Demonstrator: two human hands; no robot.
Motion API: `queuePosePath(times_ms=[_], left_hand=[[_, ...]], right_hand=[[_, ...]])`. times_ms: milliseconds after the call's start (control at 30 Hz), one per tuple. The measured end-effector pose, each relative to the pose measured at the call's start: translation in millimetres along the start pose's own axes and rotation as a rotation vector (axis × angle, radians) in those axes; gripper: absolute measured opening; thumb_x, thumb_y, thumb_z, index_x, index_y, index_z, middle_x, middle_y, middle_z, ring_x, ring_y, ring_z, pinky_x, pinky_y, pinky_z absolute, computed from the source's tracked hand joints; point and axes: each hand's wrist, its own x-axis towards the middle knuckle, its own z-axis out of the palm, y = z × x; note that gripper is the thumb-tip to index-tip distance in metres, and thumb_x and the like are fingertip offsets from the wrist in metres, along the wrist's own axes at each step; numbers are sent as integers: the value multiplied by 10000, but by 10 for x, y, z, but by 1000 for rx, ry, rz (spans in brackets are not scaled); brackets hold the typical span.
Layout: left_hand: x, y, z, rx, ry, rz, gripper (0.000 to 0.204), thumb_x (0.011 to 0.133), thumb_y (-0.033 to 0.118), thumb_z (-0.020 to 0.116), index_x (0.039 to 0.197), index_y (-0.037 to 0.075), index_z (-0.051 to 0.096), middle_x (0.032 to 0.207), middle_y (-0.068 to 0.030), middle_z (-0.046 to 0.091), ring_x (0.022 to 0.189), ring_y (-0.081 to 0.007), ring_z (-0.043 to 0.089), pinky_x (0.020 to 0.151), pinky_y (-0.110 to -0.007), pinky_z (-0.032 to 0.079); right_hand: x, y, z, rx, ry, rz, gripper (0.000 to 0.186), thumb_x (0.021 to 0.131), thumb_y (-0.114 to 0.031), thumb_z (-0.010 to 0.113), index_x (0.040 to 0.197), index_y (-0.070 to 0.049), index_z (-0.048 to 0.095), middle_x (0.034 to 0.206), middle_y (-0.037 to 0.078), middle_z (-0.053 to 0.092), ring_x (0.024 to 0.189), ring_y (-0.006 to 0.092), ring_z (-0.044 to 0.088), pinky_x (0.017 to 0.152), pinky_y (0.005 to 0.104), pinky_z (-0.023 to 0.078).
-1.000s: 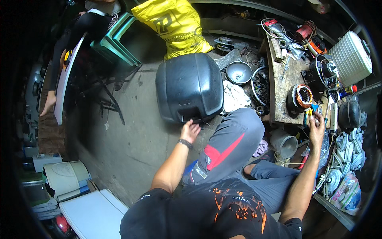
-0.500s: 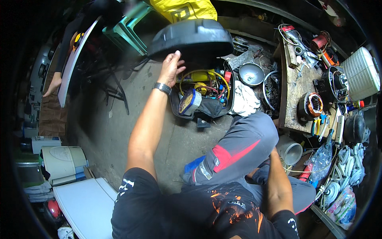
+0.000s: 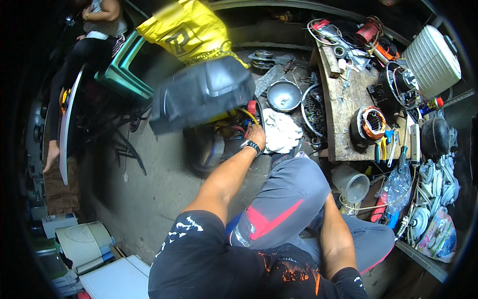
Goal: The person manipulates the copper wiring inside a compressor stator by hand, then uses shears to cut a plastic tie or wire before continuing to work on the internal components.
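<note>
My left hand, with a watch on its wrist, is at the right side of an opened black tool bag. Its fingers reach in beside a yellow hose and are partly hidden, so I cannot make out a grip. Over the bag's left part hangs its black moulded lid, tilted and blurred, apart from my hand. Inside, a clear plastic box shows beneath the lid, with cables and a red piece nearby. My right forearm goes down behind my raised knee, which hides that hand.
A white cloth and a grey metal bowl lie right of the bag. The wooden bench bears a copper-wound motor stator and tools. Behind stand a yellow bag and a green stool; another person sits far left.
My left hand has let go of the black lid and moved right and down to the bag's right side. The lid has swung left and tilted. My head view has shifted right.
</note>
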Motion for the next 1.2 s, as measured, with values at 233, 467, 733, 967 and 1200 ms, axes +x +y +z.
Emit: queuePosePath(times_ms=[233,467,733,967,1200], left_hand=[[247,98,320,-62,-24,-215,449,924,115,652,1305,-82,515,1297,-268,575,1240,-352,574,1046,-484,486],[443,-291,451,-377,45,-90,409,924,82,654,1286,-58,525,1221,-218,606,1104,-299,633,952,-463,541],[399,-375,-156,-862,-359,-113,185,983,67,594,1150,-14,600,956,-124,672,656,-174,653,509,-365,560],[-340,-7,-1662,-617,-1061,-418,352,1072,299,522,1231,9,646,961,-100,683,744,-167,649,618,-348,546],[-2045,-734,-981,-420,-1144,-458,362,1058,309,546,1223,3,647,946,-100,686,735,-167,645,614,-351,540]], right_hand=[[-268,28,245,7,91,52,695,827,-539,771,1334,-76,659,1389,248,622,1336,395,559,1093,468,473],[-342,-90,191,148,8,39,680,858,-569,698,1261,-20,702,1270,275,677,1237,404,629,1033,474,506],[-277,-106,240,450,218,-128,568,1007,-423,562,1396,-9,549,1415,277,585,1292,436,579,1107,487,445],[-514,-235,256,267,475,71,898,930,-562,646,1503,64,355,1215,419,619,1221,480,617,1011,513,509],[-305,71,1484,-37,-933,-8,539,958,-573,576,1171,-81,638,954,169,675,879,320,652,731,464,518]])
